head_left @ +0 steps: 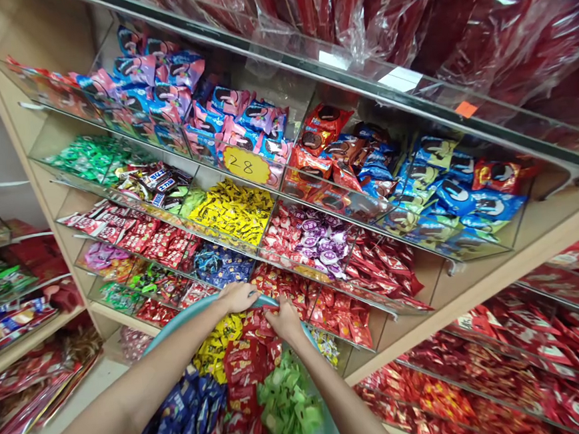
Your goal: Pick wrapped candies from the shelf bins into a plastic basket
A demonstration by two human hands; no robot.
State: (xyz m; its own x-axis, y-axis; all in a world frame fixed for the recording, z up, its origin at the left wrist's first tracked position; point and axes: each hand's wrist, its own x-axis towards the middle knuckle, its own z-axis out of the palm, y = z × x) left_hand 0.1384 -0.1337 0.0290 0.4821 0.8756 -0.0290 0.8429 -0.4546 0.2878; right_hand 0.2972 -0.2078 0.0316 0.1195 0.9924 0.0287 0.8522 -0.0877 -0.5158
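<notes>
A teal plastic basket (189,313) full of wrapped sweets is in front of me at the bottom of the head view. My left hand (239,297) is closed over its far rim, fingers pointing right. Just right of it, my right hand (284,319) grips the same rim, thumb on the inner side; its other fingers are partly hidden. Inside lie yellow-wrapped sweets (218,343), dark blue packets (184,412), red packets (241,368) and light green packets (290,401). The rim's far side is close to the lowest shelf trays.
A wooden rack (480,289) with clear-fronted trays rises ahead, holding yellow sweets (236,211), purple sweets (323,244) and blue-pink biscuit packs (246,117). A yellow tag (246,165) reads 28. Red bags (404,21) in clear film fill the top. More racks of red packets (458,391) flank it.
</notes>
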